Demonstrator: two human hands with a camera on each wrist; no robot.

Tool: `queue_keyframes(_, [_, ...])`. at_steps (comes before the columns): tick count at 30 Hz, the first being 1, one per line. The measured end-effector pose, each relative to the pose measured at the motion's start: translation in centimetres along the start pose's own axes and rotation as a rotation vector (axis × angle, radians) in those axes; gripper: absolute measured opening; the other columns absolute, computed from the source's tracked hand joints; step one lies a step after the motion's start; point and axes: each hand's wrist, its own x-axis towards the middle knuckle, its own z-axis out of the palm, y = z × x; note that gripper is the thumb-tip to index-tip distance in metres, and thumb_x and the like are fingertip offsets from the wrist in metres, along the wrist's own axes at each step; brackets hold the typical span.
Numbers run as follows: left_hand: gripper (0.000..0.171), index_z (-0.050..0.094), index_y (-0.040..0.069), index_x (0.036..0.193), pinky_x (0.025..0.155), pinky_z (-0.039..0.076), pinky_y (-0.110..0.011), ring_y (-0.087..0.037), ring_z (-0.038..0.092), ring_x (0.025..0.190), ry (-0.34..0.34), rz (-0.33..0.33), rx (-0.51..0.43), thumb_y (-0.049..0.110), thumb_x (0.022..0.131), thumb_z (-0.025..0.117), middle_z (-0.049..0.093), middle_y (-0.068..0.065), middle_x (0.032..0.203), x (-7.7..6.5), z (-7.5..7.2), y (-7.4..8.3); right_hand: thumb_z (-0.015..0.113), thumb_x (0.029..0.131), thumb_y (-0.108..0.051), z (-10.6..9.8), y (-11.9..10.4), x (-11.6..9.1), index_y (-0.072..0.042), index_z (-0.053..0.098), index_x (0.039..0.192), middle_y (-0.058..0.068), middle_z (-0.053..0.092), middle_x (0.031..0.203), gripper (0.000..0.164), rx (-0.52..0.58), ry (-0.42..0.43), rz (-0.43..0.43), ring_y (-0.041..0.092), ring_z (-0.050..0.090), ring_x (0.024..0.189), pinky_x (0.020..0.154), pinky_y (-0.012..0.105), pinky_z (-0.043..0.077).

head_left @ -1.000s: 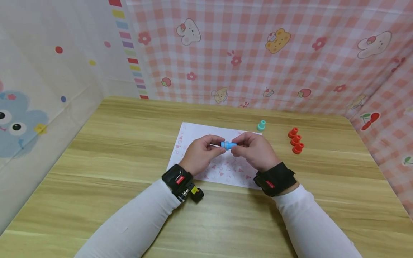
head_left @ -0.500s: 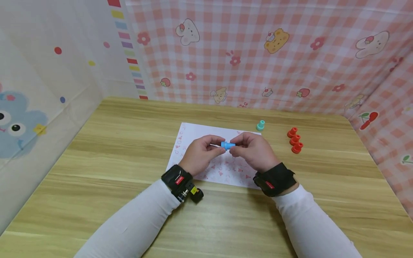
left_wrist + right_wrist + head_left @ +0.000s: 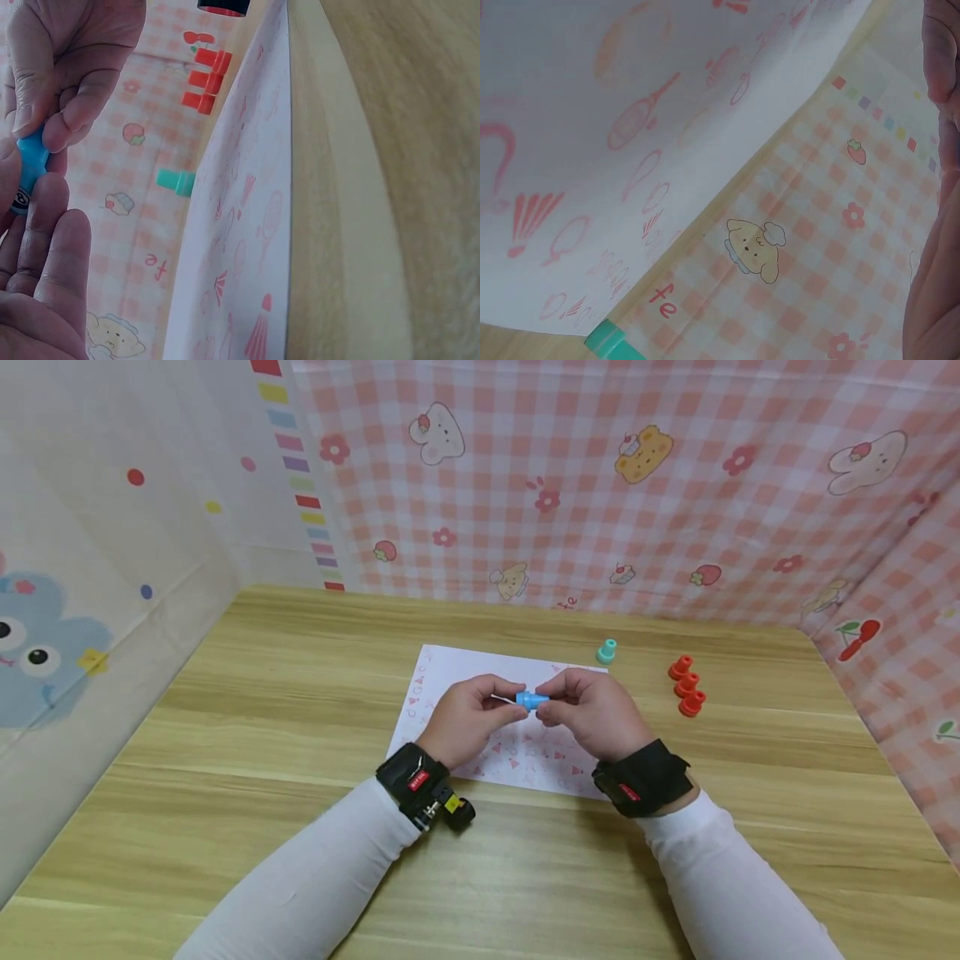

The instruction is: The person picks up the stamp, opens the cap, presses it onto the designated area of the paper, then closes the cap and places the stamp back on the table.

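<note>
Over the paper, a small blue stamp (image 3: 532, 700) lies sideways between both hands. The left hand (image 3: 465, 718) pinches its wide end between thumb and fingers. On the narrow end, the right hand (image 3: 592, 710) has a thumb-and-finger pinch. The left wrist view shows the blue stamp (image 3: 32, 161) closer, with a dark and white mark near its wide end. Below the hands lies a white sheet of paper (image 3: 450, 664) covered in red prints, among them shuttlecocks and rackets. In the right wrist view only part of the right hand (image 3: 939, 202) shows, and the blue stamp is hidden.
A teal stamp (image 3: 607, 652) stands just past the paper's far right corner. Three red stamps (image 3: 686, 685) stand in a row to its right. Patterned cloth (image 3: 562, 485) hangs behind the wooden table (image 3: 300, 660).
Both hands and the blue stamp stay almost in place, shifting only slightly. The teal and red stamps have not moved.
</note>
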Motion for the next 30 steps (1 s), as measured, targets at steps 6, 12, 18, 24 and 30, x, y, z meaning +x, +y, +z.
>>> queue_keyframes(6, [0.019,0.069,0.015,0.099,0.072,0.052,-0.032,-0.009,0.063,0.084,-0.009,0.01,0.007,0.022,0.082,0.074,0.067,0.003,0.103,0.0,0.1,0.1,0.069,0.086,-0.011,-0.1,-0.2,-0.2,-0.013,0.069,0.093,0.002,0.068,0.081,0.007,-0.021,0.003,0.003,0.014,0.063,0.072,0.069,0.039,0.052])
queue_keyframes(12, [0.02,0.068,0.015,0.1,0.073,0.052,-0.033,-0.01,0.063,0.084,-0.022,0.013,0.008,0.023,0.082,0.074,0.066,0.003,0.104,-0.1,0.1,0.2,0.068,0.086,-0.011,-0.1,-0.3,-0.3,-0.014,0.069,0.093,0.001,0.068,0.08,0.007,-0.045,0.01,-0.011,0.013,0.062,0.072,0.068,0.039,0.052])
queue_keyframes(18, [0.025,0.066,0.02,0.106,0.071,0.053,-0.034,-0.008,0.062,0.084,-0.073,0.001,0.082,0.031,0.084,0.071,0.065,0.006,0.104,-0.3,-0.5,0.2,0.069,0.085,-0.014,0.0,-0.5,-0.3,-0.017,0.07,0.092,-0.002,0.067,0.08,0.008,-0.093,-0.001,-0.037,0.013,0.061,0.072,0.068,0.038,0.051])
queue_keyframes(24, [0.043,0.058,0.022,0.12,0.082,0.05,-0.036,-0.006,0.056,0.098,-0.11,-0.036,0.319,0.046,0.085,0.066,0.061,0.004,0.116,-0.6,-1.0,0.6,0.07,0.085,-0.017,-1.0,-0.2,-0.6,-0.02,0.069,0.093,-0.004,0.066,0.085,0.009,-0.209,-0.007,-0.029,0.015,0.057,0.075,0.067,0.036,0.05])
queue_keyframes(30, [0.058,0.053,0.02,0.13,0.098,0.039,-0.039,-0.008,0.042,0.118,-0.129,0.005,0.59,0.058,0.086,0.056,0.052,0.003,0.13,-0.2,-0.7,1.0,0.067,0.088,-0.02,-4.3,1.1,-1.5,-0.017,0.068,0.099,-0.001,0.066,0.089,0.011,-0.345,0.031,0.049,0.018,0.055,0.078,0.068,0.035,0.05])
